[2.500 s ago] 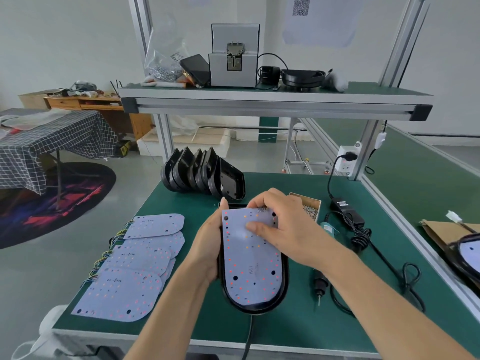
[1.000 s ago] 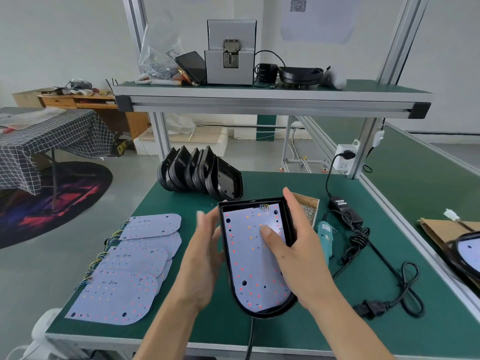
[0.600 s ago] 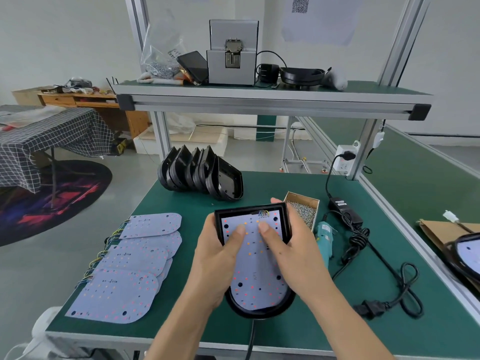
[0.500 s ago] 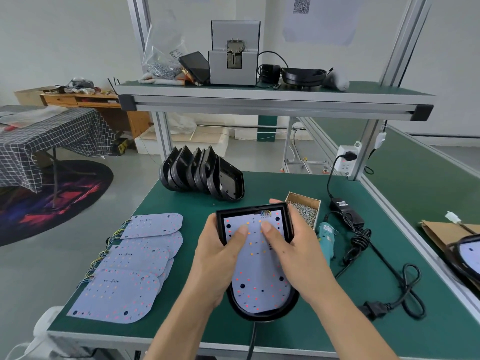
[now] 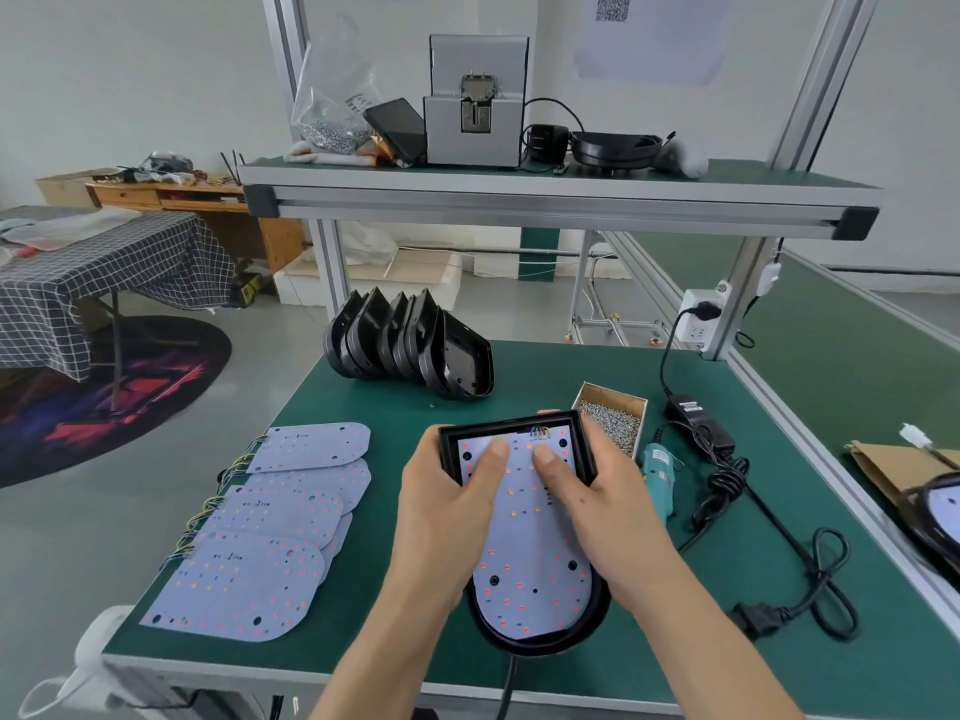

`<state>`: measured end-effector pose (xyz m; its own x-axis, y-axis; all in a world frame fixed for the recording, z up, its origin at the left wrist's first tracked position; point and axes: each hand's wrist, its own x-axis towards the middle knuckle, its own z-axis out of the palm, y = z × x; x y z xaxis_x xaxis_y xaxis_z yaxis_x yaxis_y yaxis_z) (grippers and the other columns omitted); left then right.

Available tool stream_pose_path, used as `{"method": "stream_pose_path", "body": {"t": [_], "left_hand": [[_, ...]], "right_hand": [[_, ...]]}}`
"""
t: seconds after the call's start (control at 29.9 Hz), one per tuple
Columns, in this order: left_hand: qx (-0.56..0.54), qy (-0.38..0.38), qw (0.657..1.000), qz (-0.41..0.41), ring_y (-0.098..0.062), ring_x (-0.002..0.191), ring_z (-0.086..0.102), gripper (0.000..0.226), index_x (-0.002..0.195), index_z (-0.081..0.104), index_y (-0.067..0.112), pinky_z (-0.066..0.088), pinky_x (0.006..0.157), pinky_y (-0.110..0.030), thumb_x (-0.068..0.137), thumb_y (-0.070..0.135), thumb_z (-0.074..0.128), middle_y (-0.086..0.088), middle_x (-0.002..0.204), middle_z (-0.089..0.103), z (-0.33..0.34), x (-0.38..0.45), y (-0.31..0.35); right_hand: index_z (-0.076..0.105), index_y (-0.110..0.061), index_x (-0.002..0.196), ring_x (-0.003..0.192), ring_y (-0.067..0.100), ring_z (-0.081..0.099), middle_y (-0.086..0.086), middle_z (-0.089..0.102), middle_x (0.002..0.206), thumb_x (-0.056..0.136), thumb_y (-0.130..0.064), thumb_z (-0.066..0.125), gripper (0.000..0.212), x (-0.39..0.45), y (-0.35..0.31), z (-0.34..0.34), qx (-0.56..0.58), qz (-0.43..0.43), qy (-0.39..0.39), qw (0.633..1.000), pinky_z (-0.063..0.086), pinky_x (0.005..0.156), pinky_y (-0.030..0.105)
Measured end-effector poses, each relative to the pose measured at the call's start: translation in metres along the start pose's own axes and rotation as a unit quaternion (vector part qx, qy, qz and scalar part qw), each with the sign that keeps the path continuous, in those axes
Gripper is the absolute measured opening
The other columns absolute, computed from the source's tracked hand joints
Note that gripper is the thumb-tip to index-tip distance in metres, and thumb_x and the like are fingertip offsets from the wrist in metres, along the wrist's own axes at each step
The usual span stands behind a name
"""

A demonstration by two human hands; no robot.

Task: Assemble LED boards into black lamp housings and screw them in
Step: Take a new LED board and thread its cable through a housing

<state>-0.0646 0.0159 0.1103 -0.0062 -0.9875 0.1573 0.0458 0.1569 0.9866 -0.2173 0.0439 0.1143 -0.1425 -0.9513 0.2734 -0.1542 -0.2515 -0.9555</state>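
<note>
Left hand [image 5: 447, 517] and right hand [image 5: 605, 506] are gripping the black housing [image 5: 550, 644] on the desk [image 5: 727, 574], fingers curled round its sides, thumbs pressing the LED board [image 5: 524, 569].

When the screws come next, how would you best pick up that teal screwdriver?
Probably by its thick teal body, from above with the right hand. The electric screwdriver lies flat on the green mat right of the lamp housing, tip toward the person, cord trailing away.
</note>
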Motion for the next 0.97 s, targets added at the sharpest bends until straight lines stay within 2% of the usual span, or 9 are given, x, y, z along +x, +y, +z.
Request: {"method": "stream_pose_path", "body": {"t": [0.1, 0.27, 0.4, 0.54, 0.6, 0.7, 0.84, 0.97], "left_hand": [[-0.012, -0.012, 0.999, -0.038, -0.015, 0.093, 0.076, 0.019, 0.1, 0.07, 0.031, 0.061, 0.088, -0.048, 0.082, 0.038, 0.075, 0.01, 0.098, 0.079, -0.003, 0.001, 0.004], [0.041, 0.007, 0.999, -0.014, -0.006, 0.087, 0.074, 0.015, 0.1, 0.068, 0.028, 0.059, 0.08, -0.037, 0.088, 0.03, 0.077, 0.016, 0.093, 0.077, 0.0, 0.003, 0.007], [0.026, -0.022, 0.999, -0.032, -0.011, 0.095, 0.074, 0.011, 0.105, 0.067, 0.028, 0.06, 0.09, -0.045, 0.095, 0.026, 0.071, 0.012, 0.099, 0.077, 0.0, 0.002, 0.009], [0.007, -0.053, 0.998, -0.038, -0.019, 0.104, 0.073, 0.027, 0.111, 0.066, 0.026, 0.057, 0.097, -0.052, 0.086, 0.036, 0.064, 0.008, 0.107, 0.077, -0.003, 0.001, 0.012], [0.004, -0.045, 0.998, -0.037, -0.02, 0.106, 0.073, 0.029, 0.112, 0.066, 0.024, 0.056, 0.098, -0.054, 0.086, 0.034, 0.064, 0.006, 0.109, 0.077, -0.003, 0.0, 0.014], [0.017, -0.028, 0.999, -0.026, -0.017, 0.106, 0.073, 0.017, 0.112, 0.066, 0.024, 0.056, 0.098, -0.053, 0.095, 0.027, 0.066, 0.008, 0.108, 0.077, -0.005, 0.0, 0.014], [0.017, -0.021, 0.999, -0.02, -0.014, 0.106, 0.072, 0.024, 0.113, 0.066, 0.025, 0.056, 0.098, -0.049, 0.091, 0.035, 0.063, 0.011, 0.109, 0.077, -0.005, 0.0, 0.014], [0.023, -0.034, 0.999, -0.025, -0.01, 0.105, 0.071, 0.01, 0.11, 0.066, 0.026, 0.055, 0.095, -0.041, 0.104, 0.021, 0.06, 0.013, 0.106, 0.077, -0.005, 0.004, 0.013]], "right_hand": [[0.068, -0.037, 0.112, 0.101, 0.012, 0.075, -0.008, 0.078, 0.109, 0.105, -0.029, 0.065, 0.011, -0.001, -0.001, 0.001, 0.005, -0.006, -0.001, 1.0, 0.056, 0.079, 0.018], [0.069, -0.034, 0.113, 0.096, 0.009, 0.075, -0.008, 0.079, 0.106, 0.105, -0.028, 0.064, 0.01, -0.001, -0.003, -0.001, 0.018, 0.008, -0.004, 1.0, 0.054, 0.074, 0.013], [0.069, -0.04, 0.107, 0.096, 0.012, 0.075, -0.008, 0.078, 0.105, 0.104, -0.028, 0.066, 0.013, -0.001, -0.002, -0.003, 0.006, 0.001, 0.009, 1.0, 0.056, 0.075, 0.018], [0.069, -0.042, 0.104, 0.094, 0.01, 0.076, -0.009, 0.078, 0.104, 0.101, -0.026, 0.071, 0.016, -0.001, -0.002, -0.002, 0.015, -0.005, 0.018, 1.0, 0.055, 0.073, 0.016], [0.069, -0.043, 0.105, 0.097, 0.011, 0.075, -0.009, 0.078, 0.106, 0.1, -0.027, 0.072, 0.016, -0.001, -0.002, 0.0, 0.016, -0.006, 0.014, 1.0, 0.057, 0.076, 0.018], [0.069, -0.044, 0.107, 0.098, 0.01, 0.075, -0.011, 0.078, 0.107, 0.097, -0.034, 0.072, 0.014, 0.0, -0.002, 0.002, 0.008, -0.007, 0.014, 1.0, 0.058, 0.078, 0.021], [0.07, -0.042, 0.108, 0.097, 0.011, 0.076, -0.01, 0.079, 0.107, 0.097, -0.034, 0.072, 0.014, 0.003, -0.002, 0.001, 0.003, -0.003, 0.012, 1.0, 0.059, 0.083, 0.035], [0.071, -0.042, 0.111, 0.1, 0.011, 0.076, -0.011, 0.079, 0.108, 0.1, -0.029, 0.07, 0.016, 0.003, -0.004, -0.002, 0.007, 0.002, 0.013, 1.0, 0.058, 0.085, 0.035]]}}
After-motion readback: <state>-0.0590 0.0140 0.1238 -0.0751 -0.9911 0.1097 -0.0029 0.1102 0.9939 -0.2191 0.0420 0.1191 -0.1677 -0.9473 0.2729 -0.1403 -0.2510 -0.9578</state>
